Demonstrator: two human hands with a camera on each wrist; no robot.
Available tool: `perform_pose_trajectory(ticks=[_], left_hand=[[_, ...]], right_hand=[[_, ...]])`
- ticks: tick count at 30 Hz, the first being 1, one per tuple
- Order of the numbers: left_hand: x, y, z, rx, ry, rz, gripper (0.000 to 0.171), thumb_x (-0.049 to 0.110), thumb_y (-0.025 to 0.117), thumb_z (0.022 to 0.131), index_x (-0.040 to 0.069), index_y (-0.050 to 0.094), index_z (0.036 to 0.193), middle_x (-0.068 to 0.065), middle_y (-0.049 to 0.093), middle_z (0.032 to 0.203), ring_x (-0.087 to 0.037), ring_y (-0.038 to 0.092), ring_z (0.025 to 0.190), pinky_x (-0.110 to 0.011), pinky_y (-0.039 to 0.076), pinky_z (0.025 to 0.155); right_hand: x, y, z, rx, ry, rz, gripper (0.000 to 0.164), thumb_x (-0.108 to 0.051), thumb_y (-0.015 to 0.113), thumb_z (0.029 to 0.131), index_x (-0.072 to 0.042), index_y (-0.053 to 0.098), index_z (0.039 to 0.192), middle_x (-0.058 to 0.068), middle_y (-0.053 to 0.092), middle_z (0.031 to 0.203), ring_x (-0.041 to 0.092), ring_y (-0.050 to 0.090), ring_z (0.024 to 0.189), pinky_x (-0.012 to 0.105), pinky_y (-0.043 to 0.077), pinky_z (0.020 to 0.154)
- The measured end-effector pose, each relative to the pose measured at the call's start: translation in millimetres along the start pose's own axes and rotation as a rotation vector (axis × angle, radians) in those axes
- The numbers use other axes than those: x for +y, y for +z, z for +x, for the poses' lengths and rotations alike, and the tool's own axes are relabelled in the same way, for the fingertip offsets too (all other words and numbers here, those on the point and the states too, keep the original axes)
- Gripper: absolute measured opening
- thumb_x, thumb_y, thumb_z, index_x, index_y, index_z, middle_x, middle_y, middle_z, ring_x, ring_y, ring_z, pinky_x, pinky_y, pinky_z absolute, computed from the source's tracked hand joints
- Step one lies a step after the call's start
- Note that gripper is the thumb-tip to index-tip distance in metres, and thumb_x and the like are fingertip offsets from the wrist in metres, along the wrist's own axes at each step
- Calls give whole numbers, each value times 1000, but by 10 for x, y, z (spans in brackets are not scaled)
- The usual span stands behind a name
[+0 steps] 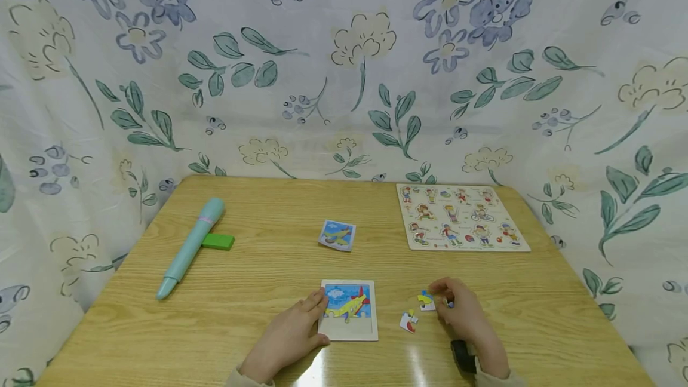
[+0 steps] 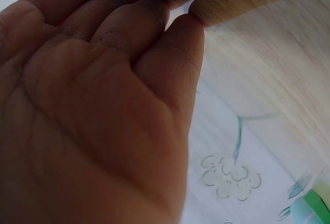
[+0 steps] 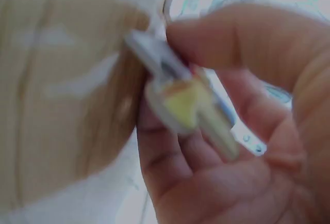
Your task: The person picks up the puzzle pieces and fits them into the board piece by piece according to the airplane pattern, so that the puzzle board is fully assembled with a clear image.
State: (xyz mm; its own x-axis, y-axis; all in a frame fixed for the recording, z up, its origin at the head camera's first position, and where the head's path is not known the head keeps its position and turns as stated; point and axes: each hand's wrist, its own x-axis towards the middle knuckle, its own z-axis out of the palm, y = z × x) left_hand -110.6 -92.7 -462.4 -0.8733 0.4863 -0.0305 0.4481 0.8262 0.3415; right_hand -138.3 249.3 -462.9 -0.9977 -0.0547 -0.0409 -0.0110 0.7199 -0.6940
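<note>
In the head view a white-framed jigsaw puzzle tray (image 1: 374, 315) shows a yellow airplane on blue sky across its upper part; its lower strip is bare white. My left hand (image 1: 292, 330) lies along the tray's left side, fingertips on the edge and thumb at the lower left corner. The left wrist view shows its fingers nearly straight. My right hand (image 1: 457, 306) pinches a puzzle piece (image 3: 180, 102) with yellow, red and blue on it, blurred in the right wrist view. Beside that hand lie a yellow-and-blue piece (image 1: 426, 301) and a red-and-white piece (image 1: 408, 321).
A small airplane picture (image 1: 337, 235) lies behind the tray. At the back right is a wooden board (image 1: 462, 218) with figures of children. On the left, a teal pen-shaped object (image 1: 190, 249) rests by a green block (image 1: 218, 242). Floral cloth (image 1: 344, 76) hangs around the table (image 1: 258, 220).
</note>
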Motion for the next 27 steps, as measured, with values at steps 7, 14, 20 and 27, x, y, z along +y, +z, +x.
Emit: perform_pose_trajectory(ticks=[7,14,20,27], left_hand=[[-5,-22,7,-7,3,5,77,43,74,80,-2,50,138,-17,45,149,-35,52,129,-49,50,100],[-5,-18,3,-10,-5,4,76,43,73,81,-1,51,138,-16,46,149,-34,52,131,-49,49,101],[0,-18,4,-11,-10,-7,75,42,73,82,-1,50,139,-16,45,149,-34,51,131,-49,48,102],[-6,-13,3,-17,-2,-2,76,43,73,82,-2,49,139,-16,45,149,-34,50,132,-49,49,102]], right_hand=[[37,-29,9,17,-49,-45,42,-6,77,78,-3,64,118,12,65,118,33,59,114,51,48,98],[-29,45,40,-31,-72,-31,45,0,77,76,-6,64,119,2,68,102,17,61,94,30,53,82],[-125,79,45,-60,-70,-12,34,8,70,76,-3,68,108,4,61,97,13,53,88,22,48,75],[-164,115,63,-53,-75,-4,26,9,70,77,-3,67,99,8,58,101,14,52,85,22,48,71]])
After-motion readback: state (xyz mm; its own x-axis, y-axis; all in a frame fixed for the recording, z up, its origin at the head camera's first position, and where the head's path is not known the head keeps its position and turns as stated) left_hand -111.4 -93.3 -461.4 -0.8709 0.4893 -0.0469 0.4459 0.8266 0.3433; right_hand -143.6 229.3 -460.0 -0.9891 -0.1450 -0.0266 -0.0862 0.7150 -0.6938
